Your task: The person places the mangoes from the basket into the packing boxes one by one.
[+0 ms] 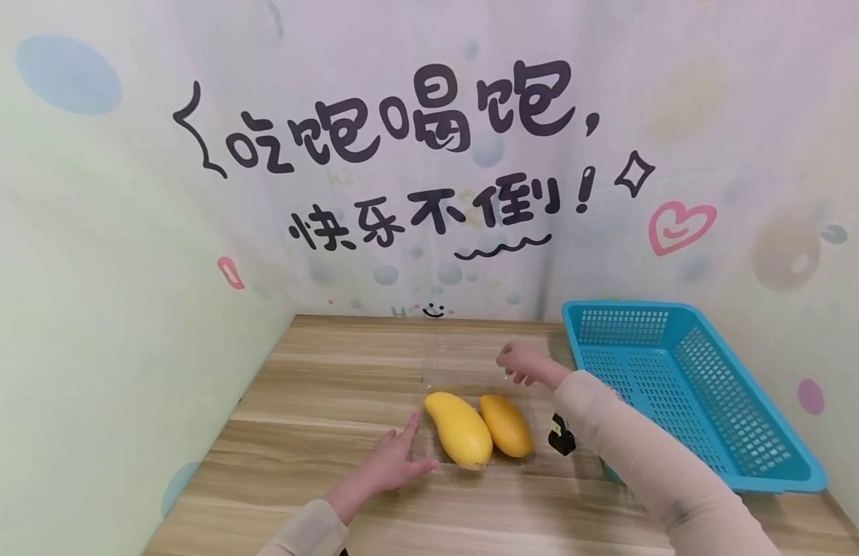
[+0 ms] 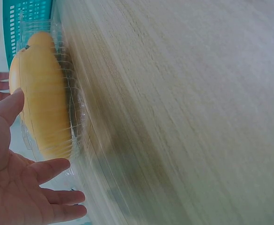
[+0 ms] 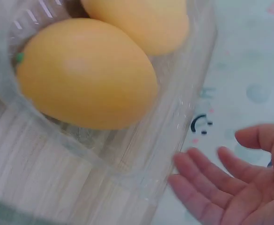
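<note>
Two yellow mangoes, a larger one (image 1: 460, 428) and a smaller one (image 1: 507, 426), lie side by side in a clear plastic clamshell box (image 2: 78, 110). Its transparent lid (image 1: 464, 363) appears folded back toward the wall. My left hand (image 1: 391, 463) is at the box's left side with fingers spread; whether it touches the plastic is hard to tell. Over the lid's right part hovers my right hand (image 1: 528, 363), its fingers loosely bent. In the right wrist view that hand (image 3: 240, 183) is apart from the box corner, holding nothing, and a mango (image 3: 90, 75) shows a green tip.
A blue perforated basket (image 1: 742, 371) stands at the right of the wooden table (image 1: 311, 386), close to my right forearm. A small black object (image 1: 561, 436) lies between box and basket. Printed sheeting (image 1: 429, 278) rises behind the table's back edge.
</note>
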Tool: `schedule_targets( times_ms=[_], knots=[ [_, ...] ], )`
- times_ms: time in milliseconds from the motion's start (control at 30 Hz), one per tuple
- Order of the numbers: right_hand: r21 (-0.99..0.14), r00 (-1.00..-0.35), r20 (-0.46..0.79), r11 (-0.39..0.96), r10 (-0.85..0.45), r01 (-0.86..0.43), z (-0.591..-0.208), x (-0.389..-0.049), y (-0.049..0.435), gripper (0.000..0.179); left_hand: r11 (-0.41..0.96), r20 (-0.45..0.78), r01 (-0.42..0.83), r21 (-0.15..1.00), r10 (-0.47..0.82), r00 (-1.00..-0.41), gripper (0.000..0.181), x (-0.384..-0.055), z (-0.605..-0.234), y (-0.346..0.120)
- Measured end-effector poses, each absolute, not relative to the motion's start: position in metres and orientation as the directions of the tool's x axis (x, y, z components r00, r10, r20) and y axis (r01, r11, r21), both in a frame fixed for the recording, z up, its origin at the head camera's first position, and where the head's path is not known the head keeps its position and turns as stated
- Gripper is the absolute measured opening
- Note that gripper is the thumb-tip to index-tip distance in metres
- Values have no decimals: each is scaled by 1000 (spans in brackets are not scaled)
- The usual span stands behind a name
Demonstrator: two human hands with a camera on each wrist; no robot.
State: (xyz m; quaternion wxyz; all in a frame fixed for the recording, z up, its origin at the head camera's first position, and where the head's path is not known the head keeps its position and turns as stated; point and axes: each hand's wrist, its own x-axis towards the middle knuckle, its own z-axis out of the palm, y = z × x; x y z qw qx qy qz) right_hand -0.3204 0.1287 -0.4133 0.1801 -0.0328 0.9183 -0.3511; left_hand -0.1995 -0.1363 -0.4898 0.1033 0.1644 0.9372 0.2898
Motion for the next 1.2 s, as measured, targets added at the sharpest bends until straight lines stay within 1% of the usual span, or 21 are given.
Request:
schedule_targets(
  times_ms=[133, 267, 433, 633, 800, 967, 1200],
  knots=[
    [-707, -978, -180, 705, -110, 50, -418, -333, 137, 30, 776, -96, 250, 579, 369, -924, 88, -199, -489, -136],
    [-735, -993, -121, 673, -16, 78, -424, -340, 142, 38, 781, -95, 251, 572, 367, -925, 88, -199, -488, -137],
    [-747, -986, -148, 644, 80, 165, -429, -345, 146, 46, 779, -97, 247, 576, 366, -926, 88, -199, -487, -137],
    [-736, -975, -166, 640, 148, 222, -438, -349, 148, 50, 778, -107, 246, 578, 371, -923, 87, -200, -488, -137],
    [-750, -965, -188, 607, 185, 262, -446, -348, 149, 52, 776, -109, 250, 579, 377, -920, 87, -201, -491, -137],
    [-763, -961, -200, 585, 194, 276, -454, -345, 151, 55, 771, -103, 250, 585, 376, -921, 87, -201, -492, -138],
    [-792, -950, -224, 528, 217, 307, -466, -345, 151, 54, 766, -101, 255, 590, 383, -918, 87, -201, -492, -138]
  ],
)
